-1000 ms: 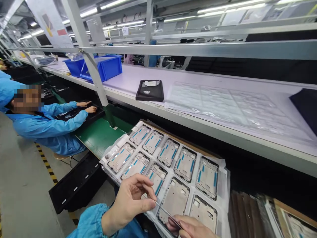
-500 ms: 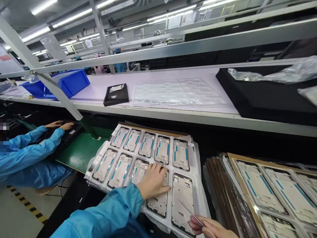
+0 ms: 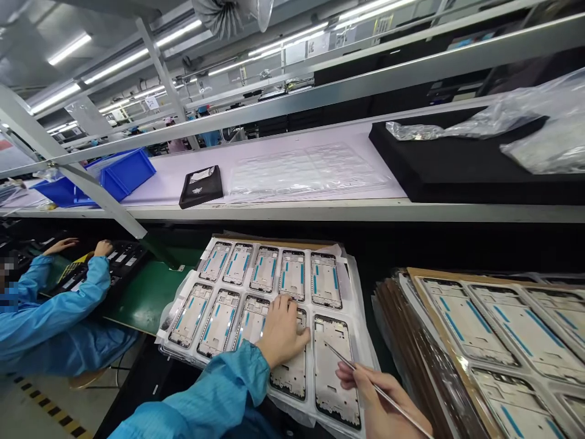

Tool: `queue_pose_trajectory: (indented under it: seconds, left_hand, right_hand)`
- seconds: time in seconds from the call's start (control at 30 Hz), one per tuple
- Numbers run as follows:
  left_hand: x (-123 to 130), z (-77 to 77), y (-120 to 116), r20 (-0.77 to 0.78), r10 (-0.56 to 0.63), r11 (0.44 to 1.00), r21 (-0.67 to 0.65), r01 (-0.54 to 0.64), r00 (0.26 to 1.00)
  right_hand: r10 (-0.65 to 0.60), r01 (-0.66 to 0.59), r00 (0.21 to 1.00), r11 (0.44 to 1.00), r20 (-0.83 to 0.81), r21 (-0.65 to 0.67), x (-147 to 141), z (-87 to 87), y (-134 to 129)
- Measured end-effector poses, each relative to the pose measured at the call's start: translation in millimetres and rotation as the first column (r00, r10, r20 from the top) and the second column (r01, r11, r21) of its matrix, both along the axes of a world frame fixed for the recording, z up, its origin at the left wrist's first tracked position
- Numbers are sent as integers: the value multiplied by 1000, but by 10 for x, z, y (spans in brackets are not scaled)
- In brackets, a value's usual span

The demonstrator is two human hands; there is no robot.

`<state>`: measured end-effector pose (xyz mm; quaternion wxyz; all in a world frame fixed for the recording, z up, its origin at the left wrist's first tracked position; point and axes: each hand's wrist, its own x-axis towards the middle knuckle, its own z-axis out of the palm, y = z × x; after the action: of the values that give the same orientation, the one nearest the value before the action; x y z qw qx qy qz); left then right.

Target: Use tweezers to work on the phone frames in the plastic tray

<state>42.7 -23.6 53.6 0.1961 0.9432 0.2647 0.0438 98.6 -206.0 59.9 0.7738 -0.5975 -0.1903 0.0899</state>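
My left hand (image 3: 283, 332) lies palm down with its fingers on the phone mid-frames, holding nothing. Under it is a white formed tray (image 3: 354, 341) in a plastic sheet, carrying several metal phone mid-frames (image 3: 292, 274) with blue strips in two rows. My right hand (image 3: 379, 396) pinches slim steel tweezers (image 3: 379, 387) at the lower right of the tray. Their tip is just over the rightmost bottom-row mid-frame (image 3: 336, 378). The mid-frame beneath my left hand is partly hidden.
A stack of trays holding more mid-frames (image 3: 470, 323) is to the right. Beyond stand a lilac-topped bench (image 3: 292, 198), a black foam pad (image 3: 457, 171), a clear tray (image 3: 301, 174), a black case (image 3: 201, 186) and a blue bin (image 3: 125, 174). A co-worker's blue sleeves (image 3: 59, 311) are at left.
My left hand has gone from beside the tweezers tip to lying flat on the mid-frames. My right hand and tweezers have moved apart from it to the right. The view has swung right.
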Motion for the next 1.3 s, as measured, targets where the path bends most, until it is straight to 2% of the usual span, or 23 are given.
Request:
queue_pose_trajectory:
  seconds: [0.07, 0.13, 0.23, 0.33, 0.4, 0.47, 0.57, 0.63, 0.7, 0.8, 0.9, 0.97, 1.03, 1.1, 1.13, 1.2, 1.3]
  left_hand:
    - [40, -3, -21, 14, 50, 998, -46, -49, 999]
    - [60, -6, -40, 12, 69, 993, -94, -68, 998]
    - [52, 2, -42, 2, 55, 986, -160, -54, 998]
    - [42, 34, -3, -14, 14, 970, -241, -17, 1000]
    - [57, 56, 23, -30, 1, 952, -307, -10, 1000]
    - [83, 60, 28, -17, 44, 932, -360, -47, 999]
    - [104, 16, 4, 76, 144, 903, -417, -100, 987]
    - [79, -32, 8, 164, 188, 880, -466, -91, 968]
    - [18, -71, 63, 254, 239, 831, -552, -63, 937]
    - [-114, -95, 234, 369, 346, 716, -698, 11, 863]
    - [-219, -121, 383, 432, 435, 636, -769, 70, 790]
    - [-248, -171, 403, 460, 432, 660, -747, 76, 776]
    - [-253, -239, 365, 492, 345, 760, -646, 70, 799]
    - [-255, -287, 312, 513, 196, 877, -473, 84, 836]
    - [-262, -295, 294, 512, 118, 917, -384, 103, 851]
    - [-294, -276, 287, 488, -5, 961, -239, 139, 873]
    - [-377, -222, 331, 380, -69, 983, -129, 127, 922]
  right_hand:
    - [-51, 57, 985, 998, -167, 31, 32, -189, 135]
    - [-77, 93, 962, 994, -264, 51, 60, -369, 236]
    - [-82, 101, 946, 994, -315, 44, 77, -563, 298]
    - [-117, 128, 941, 992, -317, 16, 70, -655, 300]
    - [-130, 142, 940, 990, -316, 15, 65, -682, 299]
    - [-123, 136, 941, 991, -316, 19, 64, -699, 299]
    - [-127, 132, 945, 991, -303, -2, 66, -709, 298]
    - [-129, 131, 950, 991, -284, -11, 61, -701, 292]
    - [-126, 128, 956, 992, -263, -10, 50, -675, 280]
    - [-128, 129, 966, 992, -225, -8, 33, -600, 256]
    - [-112, 112, 984, 994, -140, -7, 35, -472, 241]
    - [-93, 93, 994, 996, -52, 1, 50, -354, 244]
    - [-74, 74, 996, 997, 50, 11, 64, -218, 253]
    - [-44, 40, 989, 999, 145, 29, 66, -84, 258]
    - [-20, 14, 983, 999, 184, 38, 60, -26, 254]
    - [31, -44, 968, 998, 250, 48, 45, 57, 235]
    - [134, -140, 941, 990, 311, -3, 68, 67, 205]
